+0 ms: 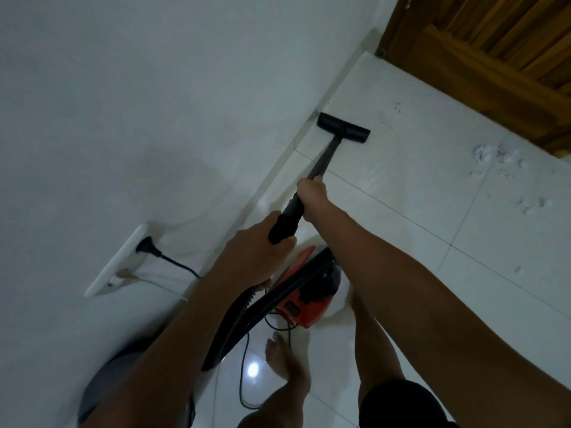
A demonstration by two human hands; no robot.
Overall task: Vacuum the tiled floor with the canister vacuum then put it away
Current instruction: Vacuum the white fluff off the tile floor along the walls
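Observation:
A black floor nozzle (343,128) lies flat on the white tiled floor (417,211), close against the base of the white wall. Its black wand (321,163) runs back to my hands. My right hand (312,196) grips the wand partway down. Lower, my left hand (256,251) holds the thick black handle end, where the ribbed hose (244,304) joins. The red and black canister vacuum (304,291) hangs or sits just below my hands, by my bare feet.
A black plug (145,244) sits in a white wall socket, and its cord (244,381) trails over the floor near my feet. Dust patches (491,156) mark the tiles at the right. A wooden door (494,50) stands at the top right.

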